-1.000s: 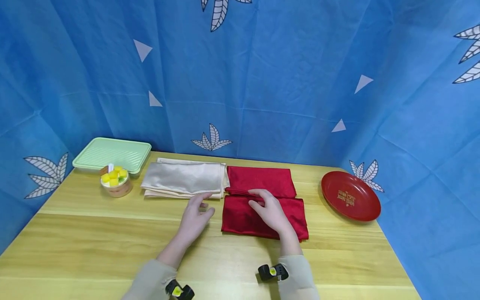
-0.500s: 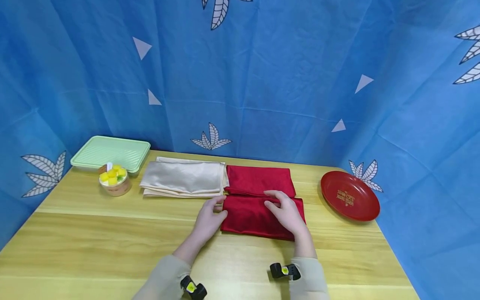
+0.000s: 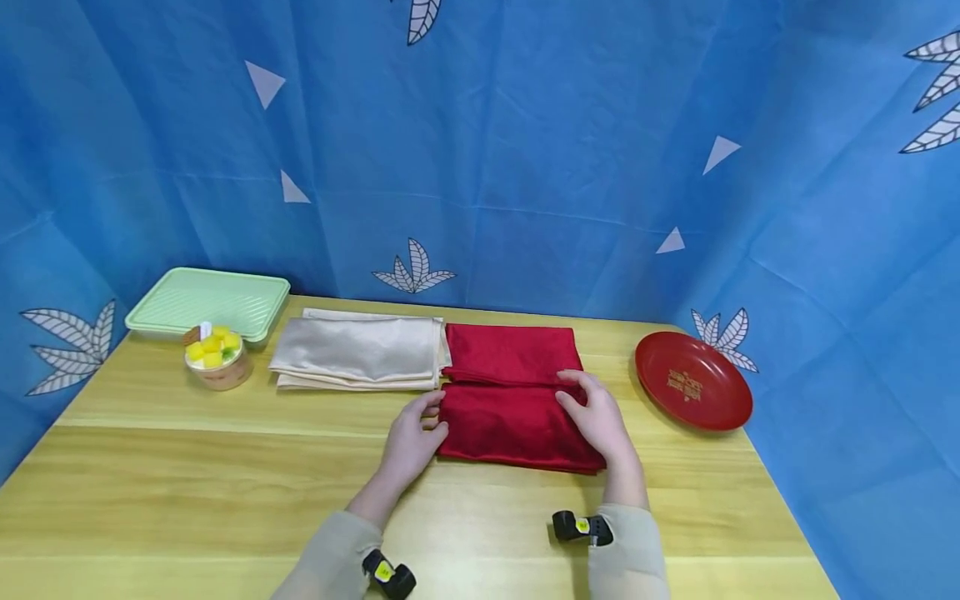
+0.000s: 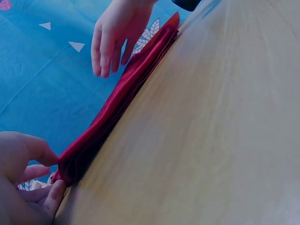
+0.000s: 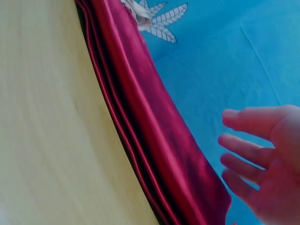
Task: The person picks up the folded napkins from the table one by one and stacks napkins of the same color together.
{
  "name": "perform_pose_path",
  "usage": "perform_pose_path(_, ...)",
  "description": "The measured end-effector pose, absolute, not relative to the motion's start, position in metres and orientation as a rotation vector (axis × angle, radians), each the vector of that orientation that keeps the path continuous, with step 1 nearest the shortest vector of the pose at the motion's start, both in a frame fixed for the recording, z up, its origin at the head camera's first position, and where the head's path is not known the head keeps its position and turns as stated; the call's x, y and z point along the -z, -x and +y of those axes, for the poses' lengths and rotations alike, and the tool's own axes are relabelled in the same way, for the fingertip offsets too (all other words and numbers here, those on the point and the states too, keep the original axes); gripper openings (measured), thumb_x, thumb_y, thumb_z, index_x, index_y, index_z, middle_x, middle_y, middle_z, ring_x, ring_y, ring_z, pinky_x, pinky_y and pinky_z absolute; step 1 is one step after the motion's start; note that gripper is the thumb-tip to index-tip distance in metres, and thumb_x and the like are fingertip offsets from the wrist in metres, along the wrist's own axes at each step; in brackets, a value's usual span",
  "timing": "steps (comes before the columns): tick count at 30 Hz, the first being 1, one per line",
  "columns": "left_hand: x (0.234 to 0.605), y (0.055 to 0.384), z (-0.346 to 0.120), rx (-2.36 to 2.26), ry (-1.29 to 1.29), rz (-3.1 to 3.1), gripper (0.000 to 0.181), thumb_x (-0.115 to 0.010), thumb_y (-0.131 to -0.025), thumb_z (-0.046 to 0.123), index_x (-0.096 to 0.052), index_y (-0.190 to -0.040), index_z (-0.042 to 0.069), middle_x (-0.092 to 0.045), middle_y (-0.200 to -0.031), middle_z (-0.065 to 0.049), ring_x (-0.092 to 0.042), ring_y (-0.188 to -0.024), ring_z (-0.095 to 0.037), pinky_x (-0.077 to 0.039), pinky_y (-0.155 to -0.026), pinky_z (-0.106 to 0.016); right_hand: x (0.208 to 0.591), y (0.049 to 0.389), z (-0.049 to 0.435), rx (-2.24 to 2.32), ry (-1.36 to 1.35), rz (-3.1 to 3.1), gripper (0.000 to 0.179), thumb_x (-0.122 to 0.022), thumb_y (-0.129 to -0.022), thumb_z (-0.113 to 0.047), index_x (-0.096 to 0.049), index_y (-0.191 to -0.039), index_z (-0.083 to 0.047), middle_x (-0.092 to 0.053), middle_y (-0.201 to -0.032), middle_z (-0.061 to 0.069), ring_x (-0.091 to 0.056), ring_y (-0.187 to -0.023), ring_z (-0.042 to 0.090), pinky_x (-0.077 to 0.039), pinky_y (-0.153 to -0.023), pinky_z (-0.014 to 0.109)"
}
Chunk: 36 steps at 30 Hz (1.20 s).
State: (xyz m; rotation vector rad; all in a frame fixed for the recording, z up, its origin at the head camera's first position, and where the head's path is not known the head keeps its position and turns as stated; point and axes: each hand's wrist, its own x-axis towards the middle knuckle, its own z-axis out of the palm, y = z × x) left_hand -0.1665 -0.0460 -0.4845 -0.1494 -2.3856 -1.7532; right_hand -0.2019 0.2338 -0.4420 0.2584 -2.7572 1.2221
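Note:
A folded red satin cloth [image 3: 510,427] lies on the table in front of me, in several layers. My left hand [image 3: 411,440] is at its left end. In the left wrist view, thumb and index finger [image 4: 43,152] pinch that end at the near corner. My right hand [image 3: 602,421] is over the right end of the cloth with fingers loosely spread. In the right wrist view, its fingers [image 5: 246,149] stand apart from the cloth and hold nothing. Just behind lies a second folded red cloth [image 3: 510,353].
Folded silvery-white cloths [image 3: 356,350] lie left of the farther red cloth. A dessert cup [image 3: 219,367] with yellow cubes and a pale green lidded box [image 3: 213,302] stand at the left. A red plate [image 3: 693,383] is at the right. A blue curtain [image 3: 525,167] hangs behind.
Both hands have moved to the right over the table. The left hand has reached the near red cloth's left end; the right hand has shifted from its middle to its right end.

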Motion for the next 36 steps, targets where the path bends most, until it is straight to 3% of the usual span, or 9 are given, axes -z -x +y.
perform_pose_path(6, 0.487, 0.167, -0.047, 1.662, 0.184, -2.454, 0.045, -0.067, -0.078, -0.004, -0.059, -0.122, -0.003, -0.06, -0.107, -0.018, -0.063, -0.086, -0.029, -0.054, -0.079, -0.04, 0.448, 0.202, 0.252, -1.163, -0.187, -2.744, 0.038, -0.066, -0.087, -0.006, -0.059, -0.123, 0.002, -0.049, -0.134, 0.025, -0.039, -0.126, 0.039, -0.031, -0.105, 0.052)
perform_pose_path(11, 0.487, 0.167, -0.048, 1.614, 0.231, -2.472, 0.045, -0.068, -0.077, -0.004, -0.06, -0.122, -0.003, -0.059, -0.106, -0.018, -0.062, -0.084, -0.027, -0.053, -0.078, -0.04, 0.454, 0.201, 0.263, -1.301, -0.091, -2.753, 0.04, -0.068, -0.087, -0.006, -0.058, -0.125, 0.001, -0.049, -0.132, 0.025, -0.044, -0.122, 0.037, -0.038, -0.101, 0.049)
perform_pose_path(19, 0.488, 0.167, -0.046, 1.48, 0.319, -2.517, 0.042, -0.068, -0.076, -0.001, -0.063, -0.118, -0.001, -0.059, -0.11, -0.017, -0.055, -0.09, -0.027, -0.051, -0.079, -0.038, 0.456, 0.197, 0.273, -1.585, -0.059, -2.762, 0.048, -0.068, -0.087, -0.004, -0.052, -0.131, 0.001, -0.054, -0.127, 0.025, -0.056, -0.11, 0.035, -0.047, -0.085, 0.027)
perform_pose_path(23, 0.488, 0.167, -0.045, 1.39, 0.402, -2.55, 0.042, -0.069, -0.076, 0.001, -0.064, -0.117, 0.0, -0.061, -0.113, -0.018, -0.053, -0.1, -0.033, -0.045, -0.087, -0.044, 0.457, 0.197, 0.273, -1.585, -0.123, -2.79, 0.048, -0.068, -0.087, -0.004, -0.052, -0.132, 0.001, -0.057, -0.123, 0.024, -0.058, -0.107, 0.033, -0.047, -0.08, 0.021)
perform_pose_path(27, 0.487, 0.166, -0.044, 1.363, 0.461, -2.596, 0.04, -0.069, -0.078, 0.004, -0.064, -0.117, 0.004, -0.062, -0.115, -0.016, -0.052, -0.108, -0.035, -0.04, -0.093, -0.048, 0.458, 0.197, 0.271, -1.593, -0.162, -2.824, 0.048, -0.066, -0.088, -0.005, -0.05, -0.134, 0.0, -0.059, -0.122, 0.023, -0.058, -0.11, 0.033, -0.047, -0.087, 0.028)
perform_pose_path(32, 0.486, 0.165, -0.044, 1.37, 0.496, -2.641, 0.037, -0.069, -0.079, 0.007, -0.065, -0.116, 0.008, -0.063, -0.115, -0.012, -0.051, -0.106, -0.032, -0.041, -0.091, -0.047, 0.459, 0.199, 0.267, -1.519, -0.165, -2.874, 0.045, -0.065, -0.089, -0.008, -0.053, -0.133, -0.004, -0.057, -0.126, 0.02, -0.055, -0.113, 0.033, -0.04, -0.099, 0.046)
perform_pose_path(36, 0.485, 0.164, -0.043, 1.387, 0.514, -2.672, 0.034, -0.07, -0.081, 0.009, -0.067, -0.114, 0.013, -0.065, -0.112, -0.008, -0.053, -0.104, -0.028, -0.042, -0.09, -0.047, 0.46, 0.2, 0.265, -1.43, -0.208, -2.906, 0.041, -0.065, -0.089, -0.009, -0.057, -0.129, -0.006, -0.055, -0.128, 0.019, -0.048, -0.12, 0.035, -0.034, -0.103, 0.052)
